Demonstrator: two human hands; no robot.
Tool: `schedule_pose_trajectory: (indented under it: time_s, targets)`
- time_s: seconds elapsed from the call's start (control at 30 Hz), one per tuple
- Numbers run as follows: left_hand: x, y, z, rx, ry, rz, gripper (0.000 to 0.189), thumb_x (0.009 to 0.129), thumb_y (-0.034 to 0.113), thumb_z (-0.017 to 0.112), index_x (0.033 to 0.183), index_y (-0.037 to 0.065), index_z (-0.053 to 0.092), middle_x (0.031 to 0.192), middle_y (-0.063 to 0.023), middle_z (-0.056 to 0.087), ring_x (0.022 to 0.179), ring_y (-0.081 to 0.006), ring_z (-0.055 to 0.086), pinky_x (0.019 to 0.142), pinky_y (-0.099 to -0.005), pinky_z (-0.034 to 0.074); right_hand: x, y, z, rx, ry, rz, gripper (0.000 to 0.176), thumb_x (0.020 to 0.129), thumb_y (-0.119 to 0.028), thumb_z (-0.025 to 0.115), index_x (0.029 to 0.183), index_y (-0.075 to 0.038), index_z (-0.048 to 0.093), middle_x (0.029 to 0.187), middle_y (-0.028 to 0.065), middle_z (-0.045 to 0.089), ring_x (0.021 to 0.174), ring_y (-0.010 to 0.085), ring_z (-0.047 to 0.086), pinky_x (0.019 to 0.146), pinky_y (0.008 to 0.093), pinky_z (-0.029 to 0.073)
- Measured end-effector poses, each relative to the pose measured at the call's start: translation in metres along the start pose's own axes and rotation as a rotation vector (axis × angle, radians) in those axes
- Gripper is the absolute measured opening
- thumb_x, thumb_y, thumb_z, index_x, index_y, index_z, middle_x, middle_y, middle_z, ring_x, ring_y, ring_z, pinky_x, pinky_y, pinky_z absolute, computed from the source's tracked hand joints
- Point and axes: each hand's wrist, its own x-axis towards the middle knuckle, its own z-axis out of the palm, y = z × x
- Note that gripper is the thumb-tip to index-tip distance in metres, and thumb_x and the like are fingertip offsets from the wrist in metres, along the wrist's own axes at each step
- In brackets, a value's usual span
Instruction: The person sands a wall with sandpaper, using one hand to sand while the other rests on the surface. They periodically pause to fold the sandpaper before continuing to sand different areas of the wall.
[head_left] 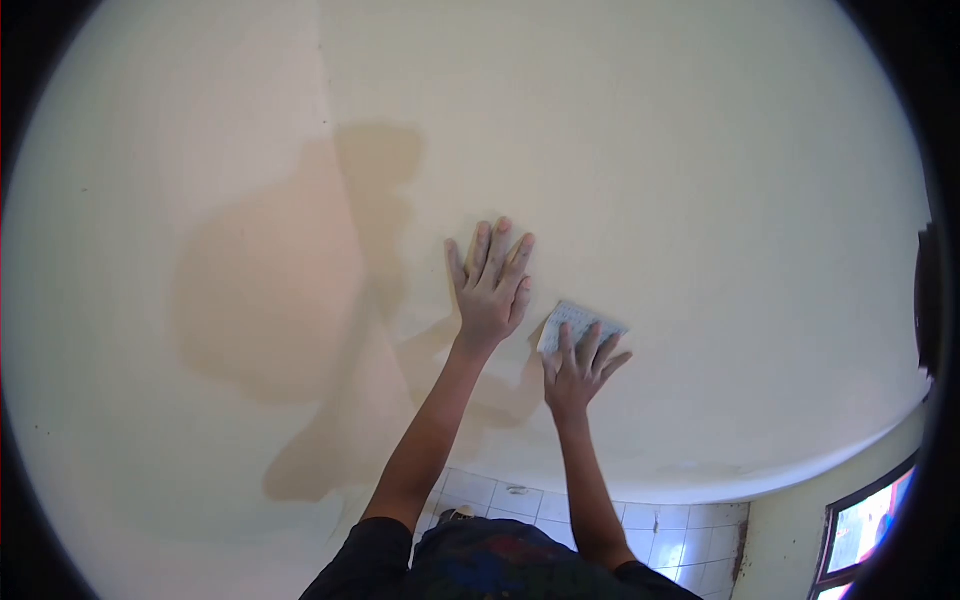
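Observation:
Both arms reach up to a pale cream wall (pixel 700 200). My left hand (pixel 491 280) lies flat on it, fingers spread, dusty grey, and holds nothing. Lower and to the right, my right hand (pixel 580 370) presses a light grey-white sheet with faint print (pixel 572 318) against the wall. Its fingers are apart over the sheet's lower part, and the sheet's upper edge shows above the fingertips. The underside of the sheet is hidden.
A wall corner (pixel 350 210) runs down left of my hands, with shadows across it. White floor tiles (pixel 670 520) lie below. At the lower right is a dark-framed window (pixel 865 530); a dark object (pixel 928 300) stands at the right edge.

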Motion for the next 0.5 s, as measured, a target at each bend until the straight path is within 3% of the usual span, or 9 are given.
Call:
schedule_pose_trajectory:
  time_s: [0.1,0.17,0.27,0.33,0.4,0.5]
  targets:
    - [-0.008,-0.001,0.003,0.045,-0.009,0.03,0.046,0.099,0.033,0.033,0.138,0.013,0.048,0.149,-0.0166,0.034,0.141,-0.0353,0.024,0.111,-0.0622,0.002,0.033,0.018,-0.016,-0.044,-0.03,0.001,0.061,0.086,-0.059,0.048,0.139,-0.031,0.045,0.155,0.0123,0.021,0.142,0.0444,0.011,0.103,0.0731,-0.007]
    - [0.004,0.013,0.0,0.087,0.055,0.007,0.046,0.098,0.033,0.035,0.138,0.016,0.048,0.15,-0.0173,0.032,0.142,-0.036,0.022,0.111,-0.0629,0.001,0.125,0.023,-0.065,0.083,0.175,0.102,0.061,0.087,-0.059,0.045,0.141,-0.032,0.043,0.155,0.0108,0.021,0.143,0.0411,0.011,0.105,0.0692,-0.011]
    - [0.041,0.03,-0.004,0.124,-0.011,0.122,0.045,0.097,0.033,0.036,0.138,0.019,0.048,0.151,-0.0155,0.031,0.142,-0.035,0.022,0.111,-0.0626,0.0,0.241,0.038,-0.129,-0.105,0.363,0.118,0.055,0.095,-0.048,0.039,0.146,-0.028,0.035,0.157,0.0086,0.018,0.144,0.0355,0.01,0.107,0.069,0.004]
    - [0.073,0.04,-0.006,0.127,-0.034,0.158,0.045,0.097,0.033,0.037,0.138,0.021,0.048,0.151,-0.0135,0.031,0.142,-0.0344,0.022,0.11,-0.0625,0.0,0.265,0.048,-0.134,-0.141,0.408,0.118,0.053,0.095,-0.045,0.039,0.146,-0.028,0.035,0.157,0.0084,0.018,0.144,0.0354,0.01,0.106,0.0694,0.006]
    - [0.1,0.05,-0.012,0.131,-0.056,0.196,0.044,0.097,0.032,0.037,0.138,0.022,0.048,0.151,-0.0116,0.032,0.142,-0.0339,0.022,0.11,-0.0625,0.0,0.249,0.05,-0.129,-0.138,0.41,0.146,0.053,0.096,-0.043,0.039,0.146,-0.028,0.034,0.157,0.0089,0.018,0.144,0.0362,0.011,0.106,0.0695,0.007]
    - [0.136,0.065,-0.018,0.081,0.008,0.233,0.044,0.096,0.03,0.038,0.139,0.023,0.048,0.151,-0.0082,0.032,0.142,-0.0322,0.024,0.111,-0.0623,0.001,0.123,0.037,-0.062,-0.032,0.236,0.212,0.055,0.094,-0.048,0.039,0.144,-0.024,0.038,0.156,0.0177,0.015,0.142,0.044,0.01,0.106,0.0696,-0.001]
